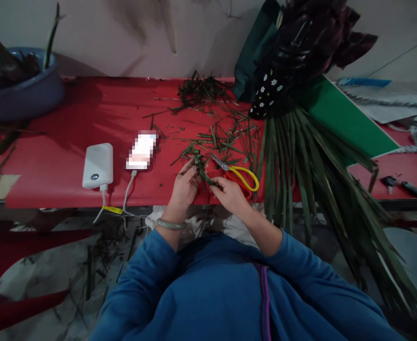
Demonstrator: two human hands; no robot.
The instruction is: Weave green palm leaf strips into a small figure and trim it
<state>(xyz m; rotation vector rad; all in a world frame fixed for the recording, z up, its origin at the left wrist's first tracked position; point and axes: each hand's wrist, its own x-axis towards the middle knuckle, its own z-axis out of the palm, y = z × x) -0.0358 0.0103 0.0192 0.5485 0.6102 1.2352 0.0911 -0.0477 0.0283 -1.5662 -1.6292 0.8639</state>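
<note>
A small green woven leaf piece is held between my two hands above the front edge of the red table. My left hand, below a bangled wrist, grips its upper part with closed fingers. The lower end of the strip is pinched by my right hand. Yellow-handled scissors lie just beyond my right hand, their blades pointing to the upper left. Cut leaf scraps are scattered behind both hands.
On the red table are a white power bank and a cabled phone. A blue basin stands far left. Long palm leaves hang over the edge at right, beside a green board. Keys lie far right.
</note>
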